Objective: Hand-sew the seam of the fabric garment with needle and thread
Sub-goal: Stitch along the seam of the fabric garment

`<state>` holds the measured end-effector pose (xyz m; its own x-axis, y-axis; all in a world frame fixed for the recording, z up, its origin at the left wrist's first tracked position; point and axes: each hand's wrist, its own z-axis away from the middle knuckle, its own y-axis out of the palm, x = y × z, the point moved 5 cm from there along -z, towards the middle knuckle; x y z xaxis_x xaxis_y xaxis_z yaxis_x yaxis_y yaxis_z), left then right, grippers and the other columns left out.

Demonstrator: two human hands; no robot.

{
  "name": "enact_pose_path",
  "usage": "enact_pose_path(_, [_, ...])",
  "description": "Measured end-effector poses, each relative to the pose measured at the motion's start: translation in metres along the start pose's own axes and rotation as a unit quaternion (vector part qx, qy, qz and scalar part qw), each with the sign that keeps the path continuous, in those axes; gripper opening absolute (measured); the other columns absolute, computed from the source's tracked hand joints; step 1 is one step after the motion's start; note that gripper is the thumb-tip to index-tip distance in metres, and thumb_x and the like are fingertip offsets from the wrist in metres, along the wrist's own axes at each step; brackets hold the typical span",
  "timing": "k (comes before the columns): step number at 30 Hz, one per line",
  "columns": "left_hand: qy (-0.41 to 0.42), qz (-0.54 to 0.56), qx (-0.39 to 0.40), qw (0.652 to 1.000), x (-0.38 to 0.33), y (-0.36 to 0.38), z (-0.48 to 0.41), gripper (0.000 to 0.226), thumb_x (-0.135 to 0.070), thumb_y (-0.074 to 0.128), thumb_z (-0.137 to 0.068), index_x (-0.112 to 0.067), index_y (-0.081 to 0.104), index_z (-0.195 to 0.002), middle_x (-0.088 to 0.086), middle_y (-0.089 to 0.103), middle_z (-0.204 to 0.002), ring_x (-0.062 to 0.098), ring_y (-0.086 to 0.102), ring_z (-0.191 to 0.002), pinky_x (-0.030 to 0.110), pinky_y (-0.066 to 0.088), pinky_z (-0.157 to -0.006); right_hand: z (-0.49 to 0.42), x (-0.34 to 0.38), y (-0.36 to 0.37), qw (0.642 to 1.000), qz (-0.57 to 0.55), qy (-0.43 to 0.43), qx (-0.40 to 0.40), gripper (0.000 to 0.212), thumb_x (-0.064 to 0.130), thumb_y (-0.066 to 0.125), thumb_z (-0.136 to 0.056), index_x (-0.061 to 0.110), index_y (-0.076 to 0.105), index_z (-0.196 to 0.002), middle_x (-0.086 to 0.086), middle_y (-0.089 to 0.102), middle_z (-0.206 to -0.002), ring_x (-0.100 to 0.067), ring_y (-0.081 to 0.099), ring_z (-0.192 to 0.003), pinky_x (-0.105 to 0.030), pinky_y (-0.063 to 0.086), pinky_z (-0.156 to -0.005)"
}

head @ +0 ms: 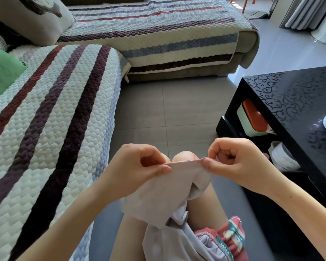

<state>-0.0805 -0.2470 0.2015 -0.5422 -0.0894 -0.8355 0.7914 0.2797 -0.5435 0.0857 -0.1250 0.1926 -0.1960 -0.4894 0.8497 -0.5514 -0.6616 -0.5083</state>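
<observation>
A pale lilac garment point(158, 194) is held taut above a bare knee point(183, 155), its folded seam edge point(184, 162) stretched in a level line between two hands. One end of the edge is pinched between the thumb and forefinger of the left hand point(139, 164); the other end is pinched between the thumb and curled fingers of the right hand point(233, 162). A short length of red thread point(194, 156) is seen rising from the seam just beside the right thumb; the needle itself cannot be made out. The rest of the garment is draped down over the lap, beside a red patterned cloth point(231, 236). A sofa point(55, 110) covered in a quilted striped throw is seen to the left, with a green cushion point(2, 72) on it. A glossy black desk point(290, 102) with a scroll pattern stands to the right, and an orange-lidded box point(252, 117) is tucked on its lower shelf. Grey floor tiles point(167, 106) are seen between.
</observation>
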Motion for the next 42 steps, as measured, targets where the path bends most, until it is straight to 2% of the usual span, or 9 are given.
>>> enact_pose_path(10, [0.030,0.090,0.074,0.993,0.001,0.003,0.000,0.013,-0.033,0.068,-0.075,-0.021,0.062,-0.072,-0.006,0.068,-0.082,0.019,0.064,-0.081,0.034,0.050,-0.077,0.002,0.006,0.000,0.999,-0.031,0.026,0.009,0.022,0.004,0.073,-0.080,0.006,0.059,-0.063,0.002,0.034,-0.049,-0.006,0.027,-0.044,-0.011,0.026,-0.046])
enact_pose_path(14, [-0.051,0.242,0.111,0.962,0.001,0.014,0.002,0.018,-0.026,0.070,-0.062,-0.016,0.055,-0.061,0.000,0.065,-0.074,0.013,0.055,-0.068,0.017,0.043,-0.059,0.004,0.004,0.003,0.997,-0.055,0.045,0.009,0.024,0.004,0.072,-0.081,0.009,0.059,-0.062,0.003,0.034,-0.049,-0.007,0.026,-0.047,-0.014,0.026,-0.046])
enact_pose_path(17, [-0.125,0.248,0.083,0.957,0.009,0.024,0.001,0.011,-0.015,0.061,-0.056,-0.020,0.056,-0.063,-0.002,0.056,-0.062,0.011,0.044,-0.057,0.018,0.034,-0.052,0.006,0.000,0.007,0.993,-0.089,0.072,0.021,0.028,0.008,0.073,-0.082,0.016,0.059,-0.059,0.005,0.033,-0.049,-0.009,0.026,-0.049,-0.017,0.026,-0.046])
enact_pose_path(22, [-0.143,0.241,0.073,0.957,0.015,0.034,0.002,0.035,-0.039,0.066,-0.059,-0.011,0.071,-0.080,0.024,0.066,-0.085,0.022,0.057,-0.078,0.039,0.039,-0.075,0.008,-0.005,0.017,0.985,-0.122,0.111,0.039,0.024,0.027,0.075,-0.075,0.015,0.060,-0.061,0.007,0.034,-0.049,-0.012,0.029,-0.050,-0.025,0.028,-0.048])
enact_pose_path(25, [-0.142,0.247,0.078,0.955,0.017,0.039,0.003,0.041,-0.051,0.072,-0.061,-0.013,0.074,-0.076,0.014,0.066,-0.078,0.020,0.055,-0.076,0.039,0.037,-0.074,0.008,-0.007,0.017,0.984,-0.126,0.122,0.041,0.027,0.035,0.074,-0.069,0.012,0.060,-0.061,0.001,0.035,-0.050,-0.016,0.029,-0.051,-0.025,0.026,-0.048])
enact_pose_path(30, [-0.139,0.238,0.099,0.956,0.016,0.042,0.003,0.025,-0.042,0.074,-0.070,-0.017,0.076,-0.074,0.007,0.067,-0.072,0.015,0.057,-0.072,0.035,0.039,-0.071,0.007,-0.012,0.019,0.982,-0.128,0.130,0.046,0.035,0.040,0.076,-0.066,0.009,0.060,-0.063,-0.004,0.036,-0.051,-0.018,0.030,-0.051,-0.026,0.027,-0.047])
enact_pose_path(34, [-0.110,0.184,0.088,0.973,0.014,0.042,-0.001,0.016,-0.034,0.069,-0.076,-0.020,0.076,-0.075,0.001,0.071,-0.074,0.009,0.063,-0.073,0.030,0.048,-0.071,0.007,-0.016,0.020,0.981,-0.125,0.142,0.045,0.029,0.024,0.078,-0.078,0.006,0.059,-0.065,-0.002,0.035,-0.051,-0.010,0.031,-0.047,-0.022,0.032,-0.043])
enact_pose_path(38, [-0.075,0.130,0.061,0.987,0.014,0.041,-0.004,0.029,-0.051,0.062,-0.072,-0.025,0.074,-0.078,0.000,0.072,-0.080,0.019,0.069,-0.080,0.043,0.053,-0.077,0.008,-0.015,0.020,0.984,-0.137,0.105,0.039,0.028,0.033,0.074,-0.080,0.010,0.059,-0.085,0.003,0.032,-0.053,-0.009,0.029,-0.049,-0.024,0.029,-0.044])
enact_pose_path(42, [-0.099,0.155,0.059,0.981,0.020,0.040,-0.007,0.027,-0.044,0.068,-0.075,-0.019,0.075,-0.079,0.006,0.074,-0.088,0.029,0.068,-0.090,0.050,0.052,-0.084,0.013,-0.012,0.014,0.993,-0.106,0.058,0.003,0.028,0.044,0.051,-0.085,0.016,0.052,-0.091,0.000,0.045,-0.061,-0.014,0.038,-0.054,-0.029,0.035,-0.051])
